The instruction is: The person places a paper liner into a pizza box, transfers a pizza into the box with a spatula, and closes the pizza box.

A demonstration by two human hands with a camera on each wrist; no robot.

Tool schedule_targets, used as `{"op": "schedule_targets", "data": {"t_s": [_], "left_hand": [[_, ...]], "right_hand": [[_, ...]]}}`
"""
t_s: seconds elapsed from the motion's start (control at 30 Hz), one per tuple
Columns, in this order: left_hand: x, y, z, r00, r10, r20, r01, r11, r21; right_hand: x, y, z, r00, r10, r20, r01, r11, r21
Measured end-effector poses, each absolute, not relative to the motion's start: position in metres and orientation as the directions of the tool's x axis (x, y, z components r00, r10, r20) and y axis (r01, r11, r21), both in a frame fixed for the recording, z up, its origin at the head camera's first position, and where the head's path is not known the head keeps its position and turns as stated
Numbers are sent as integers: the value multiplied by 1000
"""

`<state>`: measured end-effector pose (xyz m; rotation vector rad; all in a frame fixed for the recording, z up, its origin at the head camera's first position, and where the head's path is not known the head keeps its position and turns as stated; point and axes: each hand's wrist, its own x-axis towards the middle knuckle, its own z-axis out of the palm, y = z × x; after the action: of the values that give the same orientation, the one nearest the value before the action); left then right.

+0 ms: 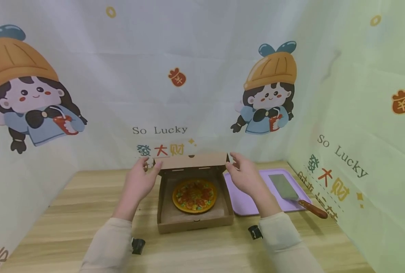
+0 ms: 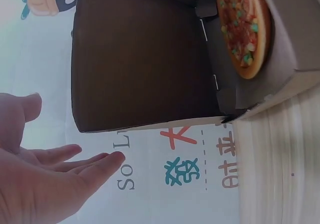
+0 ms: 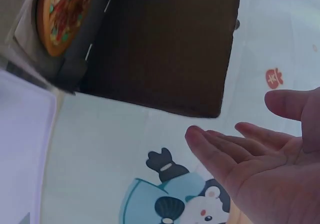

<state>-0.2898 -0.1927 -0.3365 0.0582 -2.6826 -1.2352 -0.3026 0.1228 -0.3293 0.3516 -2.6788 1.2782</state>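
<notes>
A brown cardboard pizza box (image 1: 195, 226) stands on the table with its lid (image 1: 191, 160) raised at the back. Inside it lies a round pizza (image 1: 194, 196) with red, green and yellow toppings. My left hand (image 1: 142, 180) is beside the lid's left edge, and my right hand (image 1: 245, 175) is at the right edge. In the left wrist view, the left fingers (image 2: 102, 169) are extended and apart from the lid's dark inner side (image 2: 135, 59). The right wrist view shows the right fingers (image 3: 210, 146) extended just off the lid's corner, holding nothing.
A purple tray (image 1: 239, 203) sits right of the box, partly behind my right arm. On it rests a flat metal spatula (image 1: 284, 185), its wooden handle (image 1: 313, 209) sticking out over the tray's edge. A printed cloth (image 1: 209, 110) hangs behind and beside the wooden table (image 1: 76, 212).
</notes>
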Motion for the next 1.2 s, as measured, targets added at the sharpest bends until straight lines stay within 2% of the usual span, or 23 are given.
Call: {"op": "schedule_targets", "data": {"t_s": [0.33,0.7,1.2], "left_hand": [[-301,-180,-342,-989,-75,128,42,685,728],[-290,-179,-356,-987,-91,135,38,676,736],[-261,-165,-393,-971,-106,212,37,815,578]], "right_hand": [[-316,110,-348,-970,-103,220,-239,574,-783],[-302,110,-359,-971,-82,224,-227,605,-763],[-282,110,-393,-968,-41,247,-214,648,-731]]}}
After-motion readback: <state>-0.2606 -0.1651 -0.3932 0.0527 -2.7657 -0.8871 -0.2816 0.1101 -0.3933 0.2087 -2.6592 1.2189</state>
